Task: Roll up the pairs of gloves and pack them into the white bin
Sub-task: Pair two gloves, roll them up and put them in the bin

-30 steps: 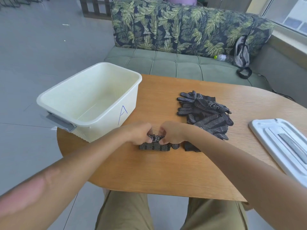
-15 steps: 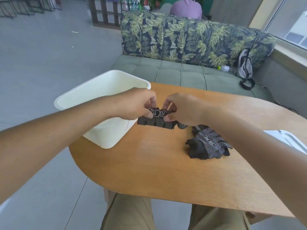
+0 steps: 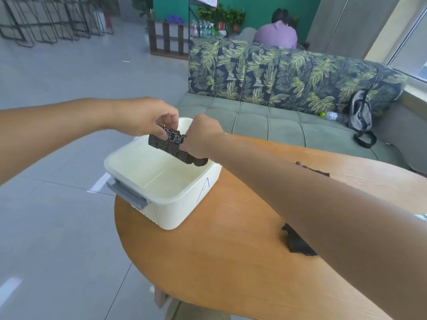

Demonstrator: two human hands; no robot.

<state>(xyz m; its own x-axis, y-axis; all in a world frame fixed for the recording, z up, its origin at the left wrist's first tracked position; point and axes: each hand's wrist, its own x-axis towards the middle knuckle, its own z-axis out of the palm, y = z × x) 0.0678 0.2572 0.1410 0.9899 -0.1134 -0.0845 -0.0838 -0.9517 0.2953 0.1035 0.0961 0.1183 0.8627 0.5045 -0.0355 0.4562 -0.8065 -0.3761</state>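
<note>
Rolled gloves [image 3: 176,146]: a black, white-dotted bundle is hanging in the air over the open white bin [image 3: 129,158], tilted, its right end lower; it is no longer lying on the bench as it was a second ago.
Left hand [image 3: 147,118]: its fingers are curling round the upper left end of the bundle, pinching it from above.
Right hand [image 3: 199,137]: it is clamping the right part of the roll, fingers wrapped round it, so both hands are carrying one bundle.
What has just changed: a second ago both hands were pressing the roll on the wood beside the bin; half a second ago they were lifting it toward the bin's rim; now they are holding it above the bin's inside. The rolling looks finished and the packing step appears to be under way.
White bin: it is standing on the left end of the bench [image 3: 231,262], grey handle facing the person, a blue letter A drawn on its side; its floor is showing nothing inside yet.
What this means: this bundle is probably the first to go in; letting go gently should matter, since the roll may spring loose.
Remaining gloves [image 3: 298,244]: dark pieces are peeking out from behind the right forearm on the bench, mostly hidden, so more rolling is likely waiting.
Beyond: a leaf-patterned sofa [image 3: 288,72] is standing behind the bench.
</note>
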